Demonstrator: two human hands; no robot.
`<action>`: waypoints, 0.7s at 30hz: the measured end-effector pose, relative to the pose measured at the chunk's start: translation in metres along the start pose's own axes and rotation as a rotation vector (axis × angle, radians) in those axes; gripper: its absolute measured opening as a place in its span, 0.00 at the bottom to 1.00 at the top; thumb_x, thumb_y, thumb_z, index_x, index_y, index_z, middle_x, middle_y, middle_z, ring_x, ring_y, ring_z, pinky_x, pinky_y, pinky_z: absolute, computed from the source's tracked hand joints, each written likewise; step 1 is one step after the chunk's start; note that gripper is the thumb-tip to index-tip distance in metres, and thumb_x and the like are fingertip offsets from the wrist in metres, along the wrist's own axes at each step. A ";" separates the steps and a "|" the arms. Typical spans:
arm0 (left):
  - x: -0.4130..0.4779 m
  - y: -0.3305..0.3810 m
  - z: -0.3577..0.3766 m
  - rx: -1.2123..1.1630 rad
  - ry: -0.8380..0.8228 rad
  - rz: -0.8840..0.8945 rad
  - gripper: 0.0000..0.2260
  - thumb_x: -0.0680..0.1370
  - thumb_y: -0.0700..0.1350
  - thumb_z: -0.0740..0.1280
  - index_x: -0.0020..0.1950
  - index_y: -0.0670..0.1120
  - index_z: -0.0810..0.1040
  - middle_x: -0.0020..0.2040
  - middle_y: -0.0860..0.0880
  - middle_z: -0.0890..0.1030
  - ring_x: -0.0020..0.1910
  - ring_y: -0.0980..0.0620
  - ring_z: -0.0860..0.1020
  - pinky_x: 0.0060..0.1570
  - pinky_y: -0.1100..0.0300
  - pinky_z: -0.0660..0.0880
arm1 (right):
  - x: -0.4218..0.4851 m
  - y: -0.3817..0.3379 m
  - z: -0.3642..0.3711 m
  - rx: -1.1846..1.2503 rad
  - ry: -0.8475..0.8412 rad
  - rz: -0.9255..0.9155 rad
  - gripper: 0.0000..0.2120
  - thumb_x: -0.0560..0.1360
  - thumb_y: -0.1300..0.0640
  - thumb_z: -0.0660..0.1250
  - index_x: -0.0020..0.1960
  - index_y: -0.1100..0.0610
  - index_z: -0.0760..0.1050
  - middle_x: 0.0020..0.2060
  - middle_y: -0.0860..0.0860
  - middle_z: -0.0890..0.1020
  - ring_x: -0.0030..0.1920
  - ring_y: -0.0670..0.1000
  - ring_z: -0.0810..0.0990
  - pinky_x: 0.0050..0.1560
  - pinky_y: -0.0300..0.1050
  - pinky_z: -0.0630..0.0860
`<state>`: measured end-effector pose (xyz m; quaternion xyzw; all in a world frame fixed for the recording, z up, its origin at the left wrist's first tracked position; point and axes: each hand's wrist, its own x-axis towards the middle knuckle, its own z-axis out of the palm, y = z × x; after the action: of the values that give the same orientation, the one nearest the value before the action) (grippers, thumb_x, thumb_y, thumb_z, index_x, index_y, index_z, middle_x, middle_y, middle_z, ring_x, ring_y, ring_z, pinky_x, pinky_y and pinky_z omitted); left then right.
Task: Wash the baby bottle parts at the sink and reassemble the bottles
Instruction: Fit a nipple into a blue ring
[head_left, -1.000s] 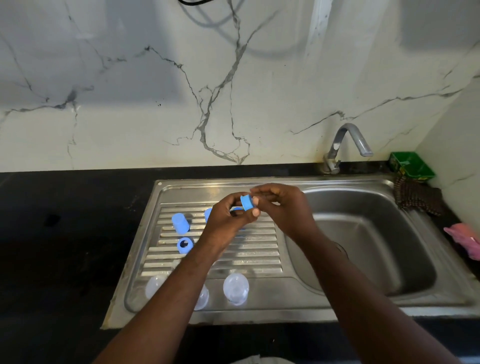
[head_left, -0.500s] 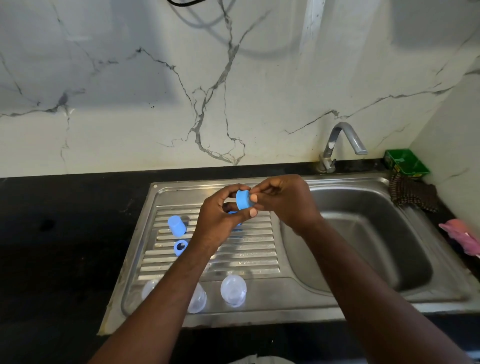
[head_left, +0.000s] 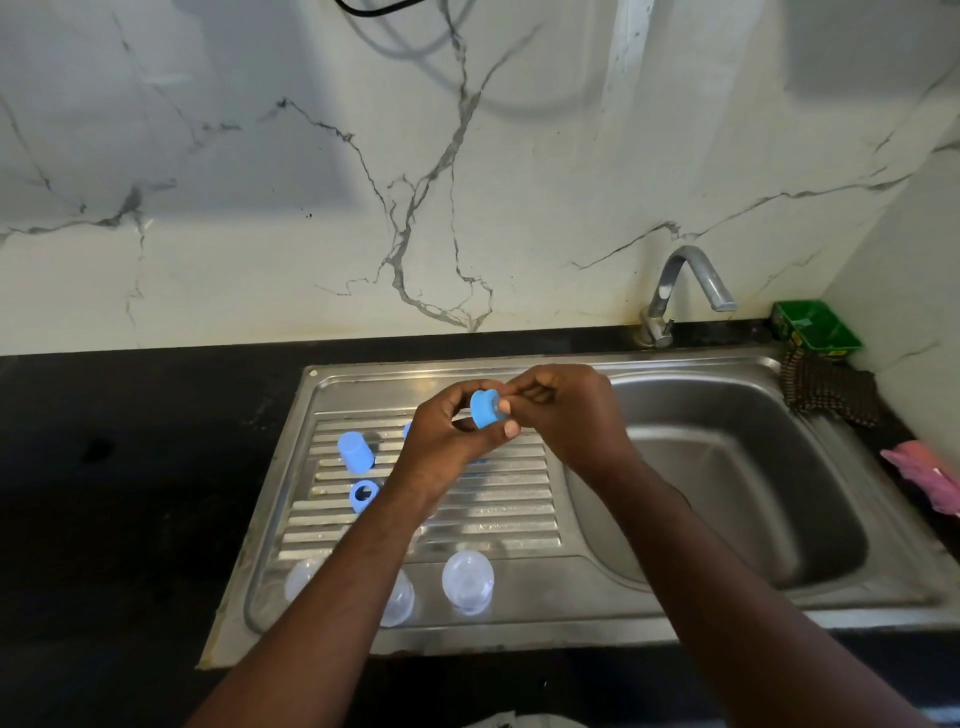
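Over the drainboard (head_left: 498, 499) my left hand (head_left: 447, 441) grips a small blue bottle ring (head_left: 485, 409) between thumb and fingers. My right hand (head_left: 566, 415) meets it from the right, its fingertips pinching something at the ring's far side that I cannot make out. On the drainboard stand a blue cap (head_left: 355, 452) and a blue collar ring (head_left: 363, 494); another blue part (head_left: 407, 430) peeks from behind my left wrist. Clear bottles (head_left: 467, 582) (head_left: 300, 578) (head_left: 399, 600) stand along the front edge, two partly hidden by my left forearm.
The steel sink basin (head_left: 727, 493) lies to the right, with the tap (head_left: 685, 291) behind it, shut off. A green box (head_left: 815, 327), a dark scrubber cloth (head_left: 831, 389) and a pink cloth (head_left: 924, 473) sit at the right. Black counter (head_left: 130, 467) spreads left.
Both hands have stayed together above the drainboard; the blue ring has turned slightly in my left fingers. The view shifted a little.
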<state>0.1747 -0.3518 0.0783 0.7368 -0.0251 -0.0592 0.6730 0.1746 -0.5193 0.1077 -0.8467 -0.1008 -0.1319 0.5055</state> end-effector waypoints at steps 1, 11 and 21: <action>-0.001 0.000 -0.004 -0.057 -0.060 -0.009 0.26 0.66 0.51 0.80 0.63 0.52 0.80 0.58 0.50 0.84 0.56 0.47 0.83 0.58 0.41 0.80 | 0.001 0.000 -0.002 -0.005 -0.013 -0.010 0.04 0.70 0.61 0.77 0.45 0.57 0.86 0.39 0.48 0.86 0.37 0.44 0.84 0.41 0.37 0.81; -0.006 0.006 -0.006 0.044 -0.020 0.160 0.26 0.64 0.44 0.80 0.60 0.50 0.79 0.57 0.49 0.83 0.54 0.50 0.83 0.57 0.51 0.81 | 0.002 -0.004 -0.011 0.012 -0.103 0.010 0.08 0.70 0.61 0.78 0.48 0.57 0.85 0.41 0.48 0.86 0.39 0.45 0.84 0.45 0.45 0.83; -0.013 0.009 0.005 0.181 0.111 0.361 0.25 0.67 0.40 0.81 0.61 0.53 0.78 0.58 0.50 0.82 0.56 0.56 0.80 0.54 0.69 0.76 | -0.013 -0.012 -0.007 -0.047 0.136 -0.116 0.06 0.69 0.66 0.77 0.42 0.57 0.84 0.38 0.46 0.84 0.39 0.45 0.82 0.41 0.42 0.79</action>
<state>0.1612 -0.3565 0.0875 0.7800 -0.1250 0.1054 0.6041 0.1579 -0.5203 0.1161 -0.8401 -0.1121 -0.2206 0.4827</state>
